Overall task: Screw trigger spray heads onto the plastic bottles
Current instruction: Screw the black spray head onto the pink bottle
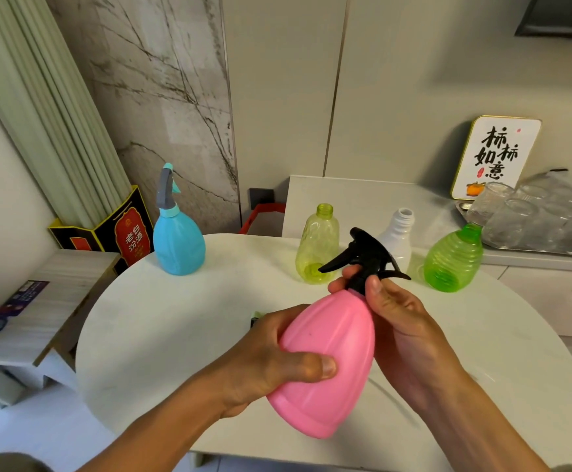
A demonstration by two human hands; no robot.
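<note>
Bottle in hand: a pink bottle [325,362] is held tilted above the round white table [162,335], its neck pointing away from the person, between both hands.
Spray head: a black trigger spray head [363,257] sits on the pink bottle's neck; whether its collar is fully tight cannot be told, since fingers cover the joint.
Left hand: the left hand [271,359] wraps the bottle's body, thumb pressed across the front.
Right hand: the right hand [397,315] pinches the black collar at the neck with thumb and fingertips, as if turning it.
Done: beyond the left hand, a blue bottle [179,243] stands upright with a grey and blue spray head [167,189] already fitted.
Left to do: beyond the right hand stand three open-necked bottles, a yellow-green bottle [317,247], a white bottle [397,240] partly hidden behind the black head, and a green bottle [453,260]; none has a head.
Progress: judged from this, one bottle finished, one being fitted, three waiting.
Backdrop: a tray of glass cups [533,216] and a calligraphy sign [497,158] sit farther right.
</note>
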